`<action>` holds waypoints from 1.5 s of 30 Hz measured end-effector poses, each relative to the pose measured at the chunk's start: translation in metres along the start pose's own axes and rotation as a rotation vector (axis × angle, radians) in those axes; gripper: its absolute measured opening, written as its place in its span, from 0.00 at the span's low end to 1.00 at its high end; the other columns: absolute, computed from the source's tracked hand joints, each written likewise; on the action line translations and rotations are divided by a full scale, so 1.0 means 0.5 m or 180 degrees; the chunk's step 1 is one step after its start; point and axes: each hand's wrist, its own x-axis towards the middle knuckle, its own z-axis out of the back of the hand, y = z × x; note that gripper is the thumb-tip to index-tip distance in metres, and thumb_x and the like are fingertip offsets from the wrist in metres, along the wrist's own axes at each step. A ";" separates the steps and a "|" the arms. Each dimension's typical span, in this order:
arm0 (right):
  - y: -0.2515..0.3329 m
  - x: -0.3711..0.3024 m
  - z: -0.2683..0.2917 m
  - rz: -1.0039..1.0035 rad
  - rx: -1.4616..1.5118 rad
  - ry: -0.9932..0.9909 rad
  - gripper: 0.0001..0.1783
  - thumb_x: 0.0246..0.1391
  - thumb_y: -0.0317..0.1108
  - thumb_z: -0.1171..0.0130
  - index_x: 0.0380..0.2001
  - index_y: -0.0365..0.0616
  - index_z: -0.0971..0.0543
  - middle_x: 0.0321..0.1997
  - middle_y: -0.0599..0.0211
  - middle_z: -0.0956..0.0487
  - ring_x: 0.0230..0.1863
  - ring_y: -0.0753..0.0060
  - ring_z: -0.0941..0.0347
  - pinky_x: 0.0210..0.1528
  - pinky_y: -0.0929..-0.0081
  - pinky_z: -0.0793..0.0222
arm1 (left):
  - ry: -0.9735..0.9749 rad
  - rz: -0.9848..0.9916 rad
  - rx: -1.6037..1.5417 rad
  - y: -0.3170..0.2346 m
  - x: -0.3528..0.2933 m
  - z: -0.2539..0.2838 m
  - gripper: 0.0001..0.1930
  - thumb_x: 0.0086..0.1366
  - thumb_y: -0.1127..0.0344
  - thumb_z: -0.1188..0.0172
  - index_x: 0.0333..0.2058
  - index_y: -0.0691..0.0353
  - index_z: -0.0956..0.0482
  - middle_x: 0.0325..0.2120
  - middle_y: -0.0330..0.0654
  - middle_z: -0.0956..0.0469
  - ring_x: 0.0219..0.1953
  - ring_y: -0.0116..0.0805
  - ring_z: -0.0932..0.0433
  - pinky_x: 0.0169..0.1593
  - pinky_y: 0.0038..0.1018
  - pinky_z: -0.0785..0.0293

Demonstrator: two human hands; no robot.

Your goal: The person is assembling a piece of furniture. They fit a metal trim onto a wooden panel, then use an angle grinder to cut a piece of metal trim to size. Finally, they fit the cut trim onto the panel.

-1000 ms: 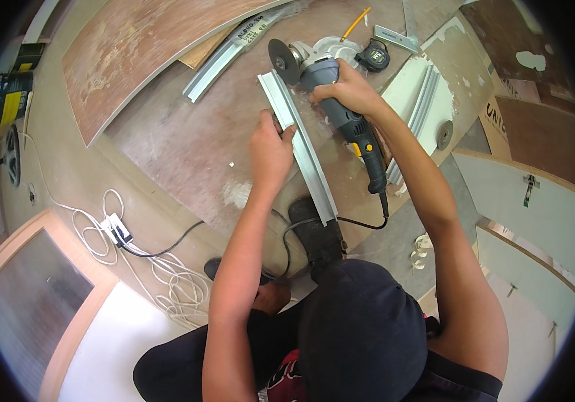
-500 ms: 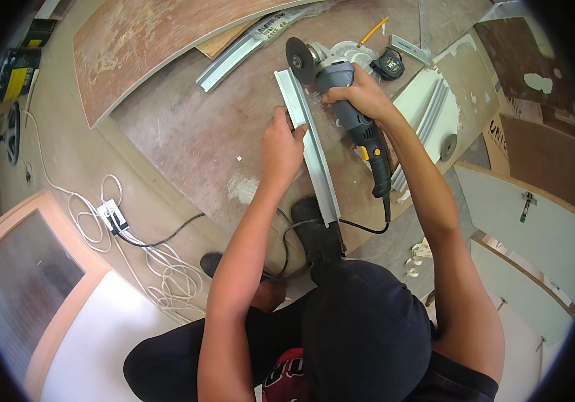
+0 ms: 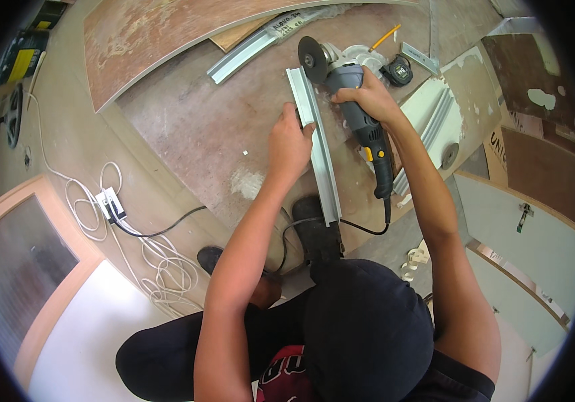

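My left hand [image 3: 290, 146] is closed around a long silver metal channel [image 3: 324, 171], with the thumb on its right side and the fingers on its left. The channel's near end rests by a dark shoe [image 3: 314, 224]. In my right hand [image 3: 376, 102] is a grey angle grinder [image 3: 361, 124], gripped round its body behind the head. The grinder's dark disc [image 3: 312, 60] stands close beside the channel's far end; whether they touch I cannot tell. A black cable runs from the grinder's near end.
Beyond the grinder lie a tape measure [image 3: 398, 71], a yellow pencil [image 3: 386, 37] and a metal square [image 3: 420, 59]. More metal profiles [image 3: 239, 60] lie far left under a large panel [image 3: 147, 47]. A loose disc [image 3: 449, 155] is at right. White cord coils around a power strip [image 3: 110, 204].
The whole view has shifted slightly, with the work surface appearing a little further right. My hands, the channel and the grinder keep nearly the same positions relative to one another.
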 end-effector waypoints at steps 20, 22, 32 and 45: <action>0.000 -0.009 -0.010 0.0069 0.0007 0.0021 0.37 0.44 0.38 0.23 0.55 0.33 0.25 0.42 0.59 0.14 0.39 0.66 0.16 0.45 0.67 0.19 | -0.0001 0.0045 0.0026 0.018 0.003 0.000 0.19 0.65 0.69 0.26 0.47 0.69 0.26 0.35 0.60 0.13 0.41 0.63 0.13 0.44 0.48 0.20; 0.016 -0.013 -0.009 0.0068 0.0034 0.0020 0.38 0.44 0.38 0.22 0.56 0.33 0.25 0.43 0.58 0.15 0.40 0.65 0.17 0.45 0.67 0.20 | 0.0013 0.0080 0.0033 0.008 0.002 0.003 0.19 0.65 0.69 0.26 0.47 0.68 0.27 0.35 0.60 0.13 0.41 0.63 0.13 0.44 0.49 0.20; 0.031 -0.020 -0.006 0.0051 0.0238 0.0054 0.42 0.41 0.38 0.21 0.57 0.27 0.27 0.46 0.50 0.17 0.38 0.60 0.15 0.40 0.64 0.18 | -0.0032 0.0040 0.0026 0.001 0.003 0.006 0.20 0.65 0.68 0.25 0.47 0.68 0.27 0.33 0.58 0.16 0.40 0.63 0.14 0.44 0.51 0.21; 0.031 -0.017 -0.016 0.0126 0.0177 0.0043 0.42 0.41 0.38 0.21 0.58 0.28 0.27 0.46 0.50 0.17 0.38 0.61 0.16 0.40 0.64 0.18 | -0.0087 0.0011 0.0006 0.007 -0.003 0.011 0.21 0.65 0.68 0.25 0.47 0.67 0.29 0.33 0.59 0.16 0.39 0.66 0.15 0.43 0.53 0.21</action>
